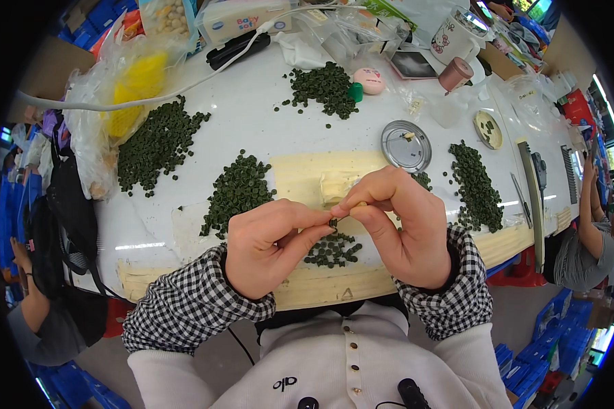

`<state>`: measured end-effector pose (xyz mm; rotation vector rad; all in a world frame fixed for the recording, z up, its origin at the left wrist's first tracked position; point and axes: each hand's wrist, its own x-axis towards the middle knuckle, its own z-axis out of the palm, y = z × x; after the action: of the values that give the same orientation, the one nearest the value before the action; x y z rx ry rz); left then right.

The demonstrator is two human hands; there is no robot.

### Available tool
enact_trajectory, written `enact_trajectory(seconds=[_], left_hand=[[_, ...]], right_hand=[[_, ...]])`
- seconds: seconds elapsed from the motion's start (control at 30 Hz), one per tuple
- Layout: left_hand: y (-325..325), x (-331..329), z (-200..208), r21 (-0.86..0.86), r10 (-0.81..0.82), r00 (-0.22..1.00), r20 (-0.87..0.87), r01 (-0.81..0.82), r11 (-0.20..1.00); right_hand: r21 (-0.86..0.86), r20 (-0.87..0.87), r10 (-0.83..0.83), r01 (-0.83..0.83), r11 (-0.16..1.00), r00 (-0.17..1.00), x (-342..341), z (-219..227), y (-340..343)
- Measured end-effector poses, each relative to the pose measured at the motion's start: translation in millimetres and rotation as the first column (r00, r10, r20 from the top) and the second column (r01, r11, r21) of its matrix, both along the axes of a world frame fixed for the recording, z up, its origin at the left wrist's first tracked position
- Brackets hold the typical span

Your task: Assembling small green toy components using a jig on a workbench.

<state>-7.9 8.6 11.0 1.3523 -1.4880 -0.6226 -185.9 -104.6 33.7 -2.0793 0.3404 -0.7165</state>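
Over the near middle of the table, my two hands meet fingertip to fingertip. My left hand (266, 245) is closed in a pinch on a small dark green piece (333, 223). Thumb and fingers of my right hand (409, 232) pinch a small pale yellow lump (361, 204), its tips against the left hand's. Beneath them lies a small group of dark green pieces (332, 253). Just behind the fingers sits a cream-coloured block (334, 184). Larger heaps of like pieces are beside my left hand (239, 191) and beyond my right hand (476, 187).
A round metal lid (397, 155) holds a pale bit. More green heaps (157, 146) lie far left and at the back (324, 88). Tweezers (520, 194) and a long metal strip (531, 204) rest at right. A mug (454, 41) stands behind; other people sit at both sides.
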Motion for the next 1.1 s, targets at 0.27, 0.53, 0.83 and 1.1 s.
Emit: enact_trajectory(seconds=[0.27, 0.53, 0.83, 1.1], left_hand=[[3, 0, 0, 0.034, -0.002, 1.0, -0.027, 0.003, 0.999], [3, 1, 0, 0.041, 0.011, 0.999, -0.04, -0.01, 0.999], [0, 1, -6, -0.079, 0.055, 0.996, -0.065, -0.06, 0.995], [1, 1, -4, -0.073, 0.042, 0.997, -0.066, -0.047, 0.996]], right_hand=[[-0.034, 0.207, -0.276, 0.288, 0.957, 0.939, 4, -9, -6], [-0.431, -0.012, -0.371, 0.33, 0.84, 0.929, 4, -5, -13], [-0.436, 0.069, -0.331, 0.327, 0.839, 0.941, -5, 11, -1], [0.005, -0.034, -0.046, 0.046, 0.999, 0.998, -11, -4, 21]])
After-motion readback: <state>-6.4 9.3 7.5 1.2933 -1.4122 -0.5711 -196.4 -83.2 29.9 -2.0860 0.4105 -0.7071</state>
